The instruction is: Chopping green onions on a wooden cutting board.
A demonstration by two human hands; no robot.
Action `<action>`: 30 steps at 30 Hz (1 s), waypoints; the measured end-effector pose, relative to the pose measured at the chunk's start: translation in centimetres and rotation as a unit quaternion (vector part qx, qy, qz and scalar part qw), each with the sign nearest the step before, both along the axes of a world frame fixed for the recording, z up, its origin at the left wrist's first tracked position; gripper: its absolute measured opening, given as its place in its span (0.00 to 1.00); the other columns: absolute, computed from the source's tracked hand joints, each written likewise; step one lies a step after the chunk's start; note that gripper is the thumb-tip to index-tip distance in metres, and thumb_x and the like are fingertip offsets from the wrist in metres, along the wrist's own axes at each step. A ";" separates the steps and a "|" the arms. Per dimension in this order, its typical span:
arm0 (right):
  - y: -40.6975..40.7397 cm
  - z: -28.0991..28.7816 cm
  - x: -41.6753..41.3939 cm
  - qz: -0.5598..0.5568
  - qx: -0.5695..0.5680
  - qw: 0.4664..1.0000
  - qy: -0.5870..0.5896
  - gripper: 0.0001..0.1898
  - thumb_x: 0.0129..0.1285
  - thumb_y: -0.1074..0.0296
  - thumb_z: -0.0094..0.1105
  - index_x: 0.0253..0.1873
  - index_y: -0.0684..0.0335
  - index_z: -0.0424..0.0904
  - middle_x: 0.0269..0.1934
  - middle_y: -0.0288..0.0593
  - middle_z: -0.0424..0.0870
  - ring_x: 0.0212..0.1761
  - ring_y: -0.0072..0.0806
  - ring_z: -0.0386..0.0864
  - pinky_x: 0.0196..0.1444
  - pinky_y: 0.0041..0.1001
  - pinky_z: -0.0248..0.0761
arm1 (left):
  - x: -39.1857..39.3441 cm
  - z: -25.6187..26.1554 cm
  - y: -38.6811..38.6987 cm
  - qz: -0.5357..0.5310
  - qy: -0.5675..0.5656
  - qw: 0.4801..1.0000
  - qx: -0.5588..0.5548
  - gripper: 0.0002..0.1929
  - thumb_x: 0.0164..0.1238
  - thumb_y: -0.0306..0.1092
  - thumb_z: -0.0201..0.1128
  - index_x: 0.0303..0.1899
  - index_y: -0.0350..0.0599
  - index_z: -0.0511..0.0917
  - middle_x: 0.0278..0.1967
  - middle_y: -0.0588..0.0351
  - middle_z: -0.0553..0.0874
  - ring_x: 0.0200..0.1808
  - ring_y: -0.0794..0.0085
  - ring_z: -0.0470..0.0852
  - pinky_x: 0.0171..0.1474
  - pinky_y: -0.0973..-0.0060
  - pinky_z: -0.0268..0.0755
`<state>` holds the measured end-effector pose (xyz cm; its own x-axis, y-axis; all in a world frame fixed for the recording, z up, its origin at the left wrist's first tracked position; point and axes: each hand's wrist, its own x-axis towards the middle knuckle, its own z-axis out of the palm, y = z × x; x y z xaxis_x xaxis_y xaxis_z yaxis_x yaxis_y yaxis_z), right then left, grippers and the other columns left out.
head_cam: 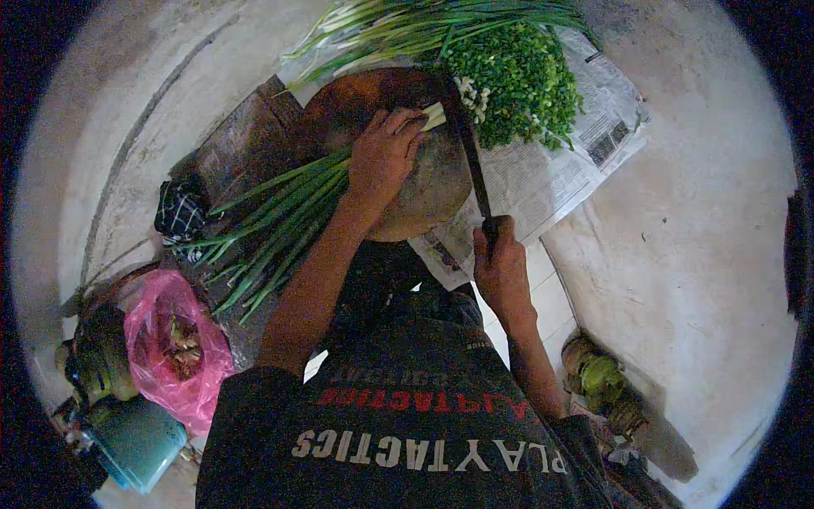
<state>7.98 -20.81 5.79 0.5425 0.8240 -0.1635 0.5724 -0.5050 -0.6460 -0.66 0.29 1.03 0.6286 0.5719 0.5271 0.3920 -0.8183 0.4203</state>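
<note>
My left hand [385, 153] is closed around a bunch of green onions [286, 197] on a round wooden chopping board [426, 197]. Their pale cut ends [434, 116] stick out past my fingers, and the green tops trail toward the lower left. My right hand [499, 257] grips the dark handle of a long knife [469, 140]. Its blade lies along the board's right side, a little apart from the cut ends. Beyond the blade, a heap of chopped green onions [518, 89] rests on newspaper [547, 175], with some white pieces beside the knife.
Whole green onions [381, 35] lie across the far side. At left are a dark checked cloth [181, 207], a pink plastic bag [143, 324] holding scraps, and a blue-green container [143, 439]. Green gas cylinders [601, 382] stand at lower right.
</note>
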 end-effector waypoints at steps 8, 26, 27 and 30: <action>0.9 1.9 -1.3 -0.060 -0.038 0.995 0.074 0.10 0.69 0.65 0.48 0.45 0.65 0.61 0.30 0.66 0.79 0.34 0.64 0.77 0.32 0.53 0.69 | -0.4 0.6 -0.4 0.014 0.025 0.999 -0.016 0.11 0.59 0.34 0.60 0.43 0.48 0.82 0.45 0.59 0.79 0.44 0.58 0.77 0.49 0.65 0.74; 1.3 2.5 -1.8 -0.037 -0.143 0.988 0.041 0.14 0.70 0.59 0.44 0.46 0.65 0.60 0.31 0.70 0.78 0.35 0.66 0.77 0.35 0.57 0.68 | -0.4 -0.3 0.0 0.009 0.045 0.999 -0.019 0.09 0.60 0.33 0.60 0.42 0.47 0.82 0.45 0.58 0.80 0.46 0.56 0.77 0.50 0.65 0.74; 1.4 2.2 -1.6 -0.048 -0.148 0.987 0.045 0.14 0.70 0.59 0.44 0.46 0.65 0.60 0.31 0.70 0.78 0.35 0.66 0.77 0.35 0.57 0.68 | 0.2 -0.7 -0.1 0.002 0.027 0.999 -0.020 0.09 0.60 0.33 0.60 0.42 0.47 0.82 0.45 0.57 0.80 0.46 0.56 0.77 0.50 0.64 0.74; 2.9 -0.4 -0.3 -0.011 -0.063 0.998 -0.011 0.16 0.70 0.60 0.44 0.48 0.70 0.62 0.27 0.69 0.76 0.31 0.66 0.75 0.32 0.54 0.67 | 0.1 -1.1 0.2 -0.008 0.038 0.999 0.012 0.10 0.59 0.33 0.60 0.42 0.46 0.82 0.45 0.56 0.80 0.46 0.56 0.77 0.49 0.64 0.74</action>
<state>7.67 -17.92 5.38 0.5655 0.7851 -0.2528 0.5737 -0.5946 -0.5633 -0.52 0.46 -0.03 0.6762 0.5499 0.4903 0.4097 -0.8337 0.3702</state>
